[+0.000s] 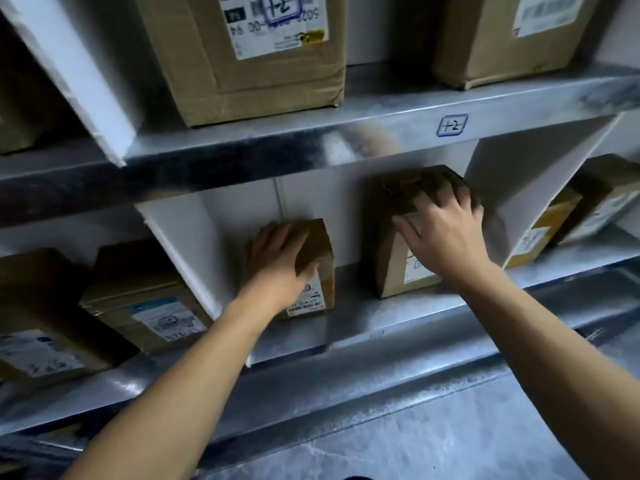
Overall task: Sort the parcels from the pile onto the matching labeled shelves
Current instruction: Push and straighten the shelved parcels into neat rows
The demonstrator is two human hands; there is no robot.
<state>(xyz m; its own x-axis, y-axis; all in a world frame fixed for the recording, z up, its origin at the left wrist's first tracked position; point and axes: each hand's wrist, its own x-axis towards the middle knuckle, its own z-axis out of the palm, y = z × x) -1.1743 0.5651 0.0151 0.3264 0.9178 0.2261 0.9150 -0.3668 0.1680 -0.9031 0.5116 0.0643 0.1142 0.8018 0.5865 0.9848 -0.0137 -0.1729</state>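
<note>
Two brown cardboard parcels stand in the middle bay of a metal shelf (363, 323). My left hand (277, 258) grips the top of the smaller parcel (318, 251), fingers curled over its upper left edge. My right hand (443, 233) lies on the front top of the taller parcel (391, 268), fingers spread over it. A white label shows low on each parcel's front. The shelf above carries a handwritten tag "1-2" (452, 125).
A large box marked "1-2" (249, 53) and another box (512, 32) sit on the upper shelf. White dividers (180, 251) split the bays. Labeled parcels fill the left bay (145, 299) and right bay (568, 216). Grey floor (433, 441) lies below.
</note>
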